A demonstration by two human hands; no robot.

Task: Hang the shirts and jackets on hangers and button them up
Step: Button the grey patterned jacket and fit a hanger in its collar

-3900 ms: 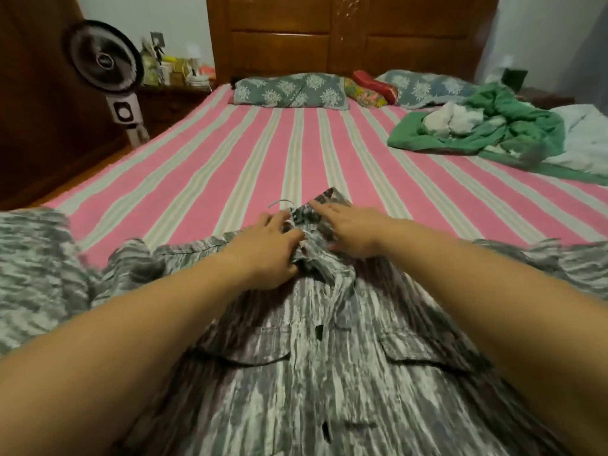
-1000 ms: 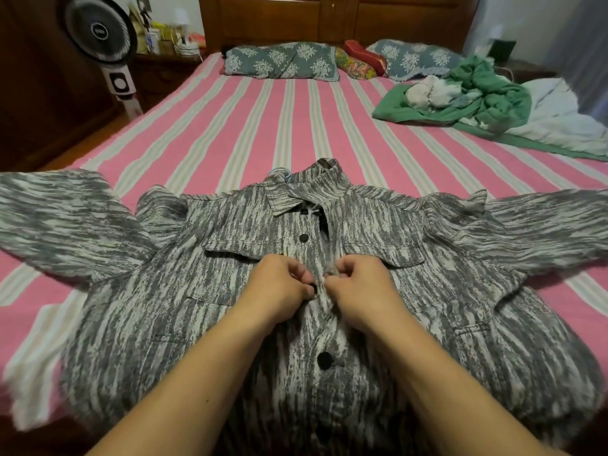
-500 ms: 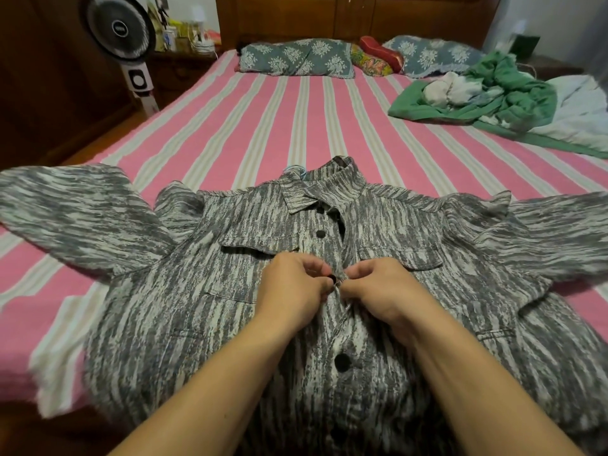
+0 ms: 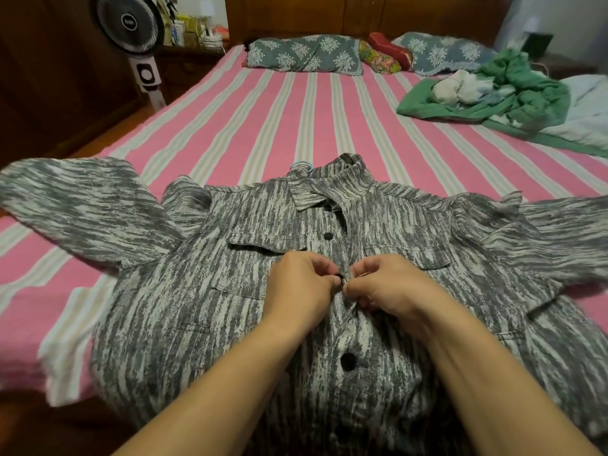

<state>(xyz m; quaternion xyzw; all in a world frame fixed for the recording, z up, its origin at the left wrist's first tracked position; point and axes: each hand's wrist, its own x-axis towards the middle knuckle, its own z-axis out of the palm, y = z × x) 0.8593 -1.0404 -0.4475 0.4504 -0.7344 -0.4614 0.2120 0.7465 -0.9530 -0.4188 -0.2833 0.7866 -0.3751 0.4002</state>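
Observation:
A grey-and-white streaked jacket (image 4: 204, 291) lies front up on the near part of the bed, sleeves spread to both sides. A light blue hanger hook (image 4: 301, 166) pokes out behind its collar. Black buttons run down the front; the two upper ones (image 4: 328, 236) look fastened. My left hand (image 4: 301, 287) pinches the left front edge at a black button at chest height. My right hand (image 4: 386, 284) pinches the right front edge against it. The fingertips of both hands meet at that button.
The bed has a pink striped sheet (image 4: 263, 120). Two patterned pillows (image 4: 306, 54) lie at the headboard. A heap of green and white clothes (image 4: 503, 90) sits at the far right. A standing fan (image 4: 130, 21) is left of the bed.
My hands moved from the collar down to the third button at chest height. Over the last second they stayed there, fingers working the button and the edge.

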